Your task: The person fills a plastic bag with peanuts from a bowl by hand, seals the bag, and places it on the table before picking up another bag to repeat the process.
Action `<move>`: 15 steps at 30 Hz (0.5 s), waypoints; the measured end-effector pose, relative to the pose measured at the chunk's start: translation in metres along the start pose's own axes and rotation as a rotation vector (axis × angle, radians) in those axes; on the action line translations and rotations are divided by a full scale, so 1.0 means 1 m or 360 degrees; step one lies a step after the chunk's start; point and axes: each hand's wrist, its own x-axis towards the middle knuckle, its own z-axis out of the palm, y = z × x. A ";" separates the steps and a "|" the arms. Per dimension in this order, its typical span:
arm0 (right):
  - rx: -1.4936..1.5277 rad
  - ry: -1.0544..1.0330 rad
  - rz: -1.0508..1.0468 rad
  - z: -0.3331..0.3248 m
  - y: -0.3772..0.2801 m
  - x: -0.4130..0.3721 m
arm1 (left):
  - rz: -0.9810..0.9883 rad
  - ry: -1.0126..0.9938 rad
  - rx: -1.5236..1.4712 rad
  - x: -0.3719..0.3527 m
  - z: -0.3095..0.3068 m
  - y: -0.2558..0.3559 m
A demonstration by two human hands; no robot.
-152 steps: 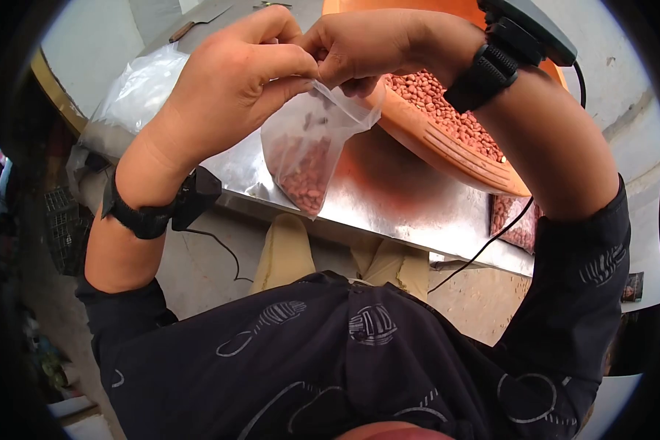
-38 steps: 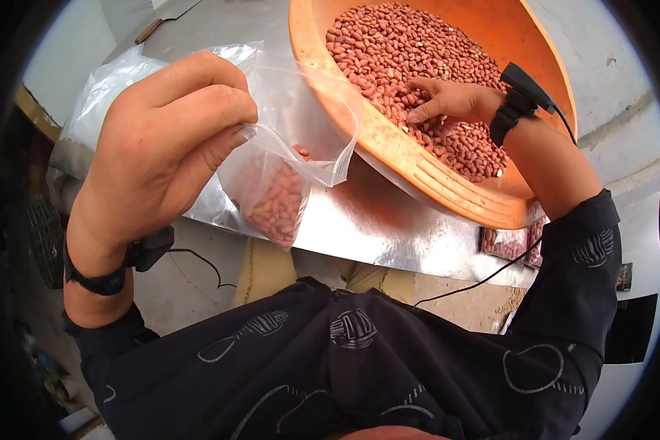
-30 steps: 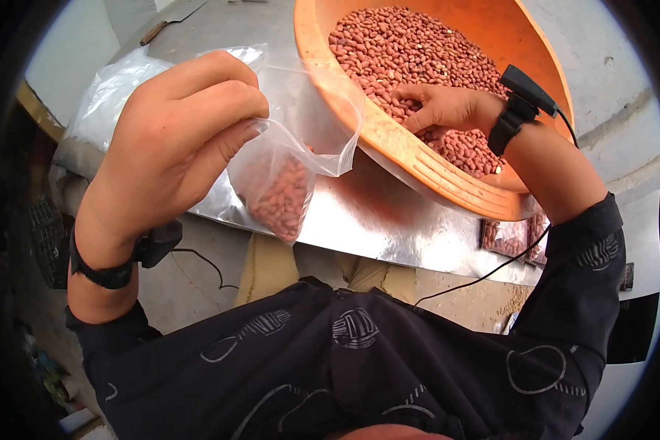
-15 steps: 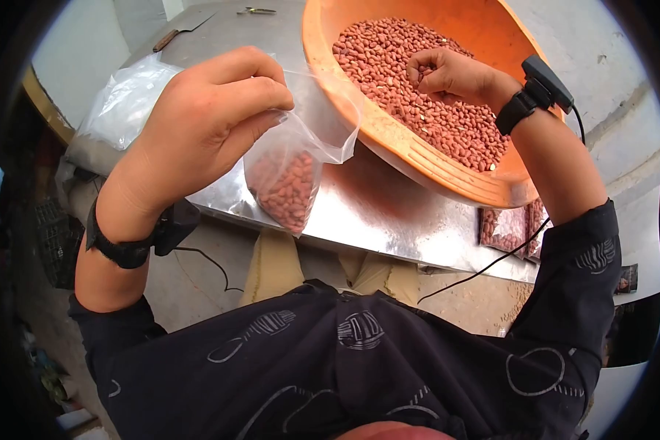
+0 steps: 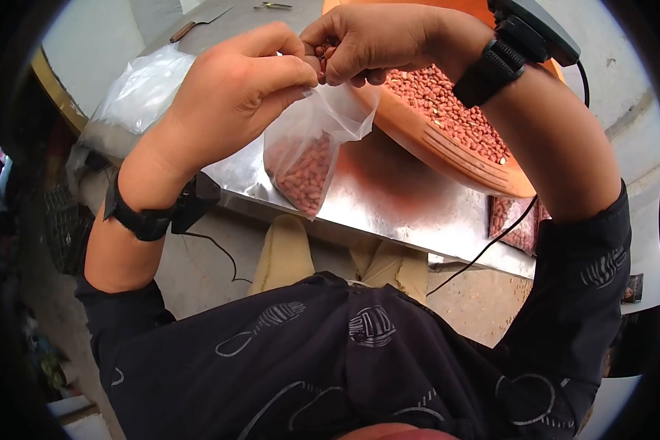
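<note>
My left hand [image 5: 246, 84] pinches the top of a clear plastic bag [image 5: 348, 121], which hangs with its lower part full of reddish peanuts [image 5: 301, 172]. Right over the bag's mouth, my right hand [image 5: 378, 44] is curled around a few peanuts [image 5: 325, 55], which show between thumb and fingers. The fingertips of both hands come close together there. Behind my right arm, a large orange basin [image 5: 440, 150] stands tilted on the metal table, holding a heap of loose peanuts [image 5: 444, 103].
Folded clear plastic bags [image 5: 139, 88] lie on the metal table [image 5: 359, 198] at the left. A wooden-handled knife [image 5: 187, 29] and a small metal tool [image 5: 273, 6] are farther back. Filled peanut packets [image 5: 513, 224] sit at the right edge; a black cable [image 5: 484, 246] crosses near them.
My right hand has moved left from over the basin to the bag's mouth, with peanuts in it. My left hand and the bag have shifted slightly to the right and up.
</note>
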 end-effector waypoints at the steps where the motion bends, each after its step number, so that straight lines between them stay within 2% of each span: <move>1: -0.0076 0.0049 0.0062 0.009 -0.004 -0.001 | 0.0004 0.0013 0.0000 -0.001 0.001 0.000; 2: -0.0150 0.0095 0.0127 0.013 -0.008 -0.002 | -0.0001 -0.0003 0.0004 0.000 0.001 -0.001; 3: -0.0116 -0.0104 0.0044 0.005 -0.011 -0.008 | -0.0005 -0.0017 0.0010 0.000 0.000 -0.001; 8: -0.0127 0.0006 -0.0176 0.008 -0.019 -0.031 | 0.0021 -0.0046 0.0016 0.001 0.001 -0.003; 10: -0.0051 0.0067 -0.0121 0.000 -0.010 -0.043 | 0.0000 -0.0075 0.0027 -0.001 0.000 0.000; 13: -0.0003 0.0254 0.0172 -0.031 0.024 -0.059 | -0.0058 -0.0200 0.0006 -0.003 -0.005 0.001; 14: -0.0191 0.0400 0.0284 -0.040 0.035 -0.076 | -0.0055 -0.0186 -0.0015 -0.003 -0.004 0.001; 15: -0.0265 0.0614 0.0328 -0.049 0.081 -0.085 | -0.0054 -0.0173 -0.0032 -0.003 -0.004 0.001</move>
